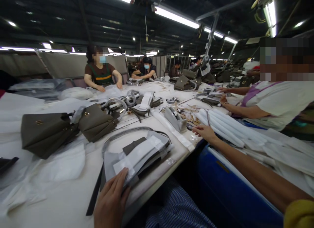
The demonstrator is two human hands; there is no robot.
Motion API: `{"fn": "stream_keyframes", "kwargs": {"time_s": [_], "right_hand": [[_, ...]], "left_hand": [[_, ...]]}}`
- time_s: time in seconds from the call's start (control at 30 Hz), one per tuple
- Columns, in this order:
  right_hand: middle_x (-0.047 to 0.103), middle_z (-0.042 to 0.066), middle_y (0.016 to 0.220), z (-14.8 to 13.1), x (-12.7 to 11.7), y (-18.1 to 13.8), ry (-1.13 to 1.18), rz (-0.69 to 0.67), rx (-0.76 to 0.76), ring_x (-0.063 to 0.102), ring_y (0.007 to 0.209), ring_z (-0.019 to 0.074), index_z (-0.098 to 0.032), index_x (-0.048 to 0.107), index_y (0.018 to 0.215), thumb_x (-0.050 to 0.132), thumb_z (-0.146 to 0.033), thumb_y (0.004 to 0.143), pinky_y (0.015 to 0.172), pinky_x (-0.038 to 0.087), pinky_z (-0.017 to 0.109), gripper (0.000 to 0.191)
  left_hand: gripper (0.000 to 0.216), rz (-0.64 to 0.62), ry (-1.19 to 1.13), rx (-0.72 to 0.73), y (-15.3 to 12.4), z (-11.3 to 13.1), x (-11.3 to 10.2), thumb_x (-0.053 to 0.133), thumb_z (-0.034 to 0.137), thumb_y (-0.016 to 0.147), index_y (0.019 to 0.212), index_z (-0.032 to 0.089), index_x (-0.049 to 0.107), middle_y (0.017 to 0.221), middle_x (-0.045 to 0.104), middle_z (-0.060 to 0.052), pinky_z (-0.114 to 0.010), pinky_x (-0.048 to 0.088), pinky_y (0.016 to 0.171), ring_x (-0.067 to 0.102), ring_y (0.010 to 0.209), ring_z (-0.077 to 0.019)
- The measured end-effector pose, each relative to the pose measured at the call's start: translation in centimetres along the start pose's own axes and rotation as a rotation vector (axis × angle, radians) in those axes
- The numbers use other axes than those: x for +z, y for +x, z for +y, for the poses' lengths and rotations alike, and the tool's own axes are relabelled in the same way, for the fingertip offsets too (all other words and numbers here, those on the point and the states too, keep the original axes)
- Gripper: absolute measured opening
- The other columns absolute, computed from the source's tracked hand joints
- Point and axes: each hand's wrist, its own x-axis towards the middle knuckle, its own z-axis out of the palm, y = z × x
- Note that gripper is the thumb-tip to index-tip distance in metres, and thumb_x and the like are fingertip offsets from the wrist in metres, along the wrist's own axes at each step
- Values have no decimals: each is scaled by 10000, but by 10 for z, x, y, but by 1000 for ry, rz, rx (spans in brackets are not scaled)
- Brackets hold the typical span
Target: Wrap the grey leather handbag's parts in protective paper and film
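We rest our left hand (111,197), fingers close together, on the near end of the paper-covered bag (143,154) lying on the table (70,198); whether it grips, we cannot tell. We hold our right hand (204,133) near the tape dispenser (181,125), its fingers' pinch unclear.

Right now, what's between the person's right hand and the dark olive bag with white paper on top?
In the head view, a long, flat white strip lies on the pale tabletop between the right hand and that bag.
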Motion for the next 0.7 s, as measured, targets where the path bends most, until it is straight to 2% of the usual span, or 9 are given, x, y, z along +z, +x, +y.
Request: {"fn": "stream_keyframes", "kwargs": {"time_s": [0.1, 0.17, 0.27, 0.37, 0.5, 0.6, 0.7], "right_hand": [[725, 41, 758, -22, -12, -22, -106, -81, -130, 618, 641, 148, -181, 757, 817, 705, -309, 778, 627, 507, 244, 144], [742, 43, 833, -43, -13, -36, -220, -176, -296, 643, 722, 174, -213, 774, 879, 691, -334, 786, 747, 518, 275, 173], [752, 62, 953, -80, 2, -56, -364, -429, -555, 665, 882, 223, -241, 780, 944, 658, -398, 825, 874, 497, 311, 232], [744, 69, 962, -122, 34, -77, -360, -735, -703, 664, 890, 205, -247, 777, 977, 630, -425, 871, 870, 483, 283, 254], [719, 45, 829, -175, 91, -98, -341, -1076, -905, 641, 761, 145, -234, 773, 917, 625, -403, 890, 748, 465, 220, 226], [683, 19, 723, -204, 136, -101, -404, -1222, -1085, 601, 654, 117, -210, 758, 854, 618, -396, 891, 642, 424, 207, 236], [673, -5, 687, -221, 178, -96, -517, -1279, -1228, 581, 605, 103, -207, 747, 821, 645, -365, 862, 578, 366, 209, 192]], "left_hand": [[428, 0, 11, -55, -1, 2, -1, 456, 270, 988, 1400, 152, 477, 1162, 677, -84, -329, 504, 924, 632, 1031, -227], [426, -9, 7, -81, -1, 4, -2, 498, 235, 967, 1384, 148, 488, 1154, 677, -91, -328, 515, 915, 635, 1019, -227], [454, -47, -30, -131, 1, 8, -5, 559, 144, 915, 1365, 167, 501, 1186, 679, -80, -335, 522, 941, 622, 1061, -228], [512, -80, -90, -190, 3, 13, -9, 619, 88, 864, 1355, 177, 505, 1223, 678, -69, -356, 525, 963, 605, 1105, -237], [552, -87, -160, -232, 7, 18, -11, 679, 47, 807, 1326, 160, 526, 1250, 672, -76, -386, 523, 988, 594, 1122, -251], [528, -82, -191, -252, 10, 20, -11, 680, 44, 802, 1299, 159, 544, 1255, 671, -74, -404, 529, 987, 589, 1121, -255], [490, -88, -215, -266, 11, 20, -13, 672, 51, 809, 1272, 162, 557, 1275, 659, -77, -417, 524, 1002, 577, 1139, -250]]}}
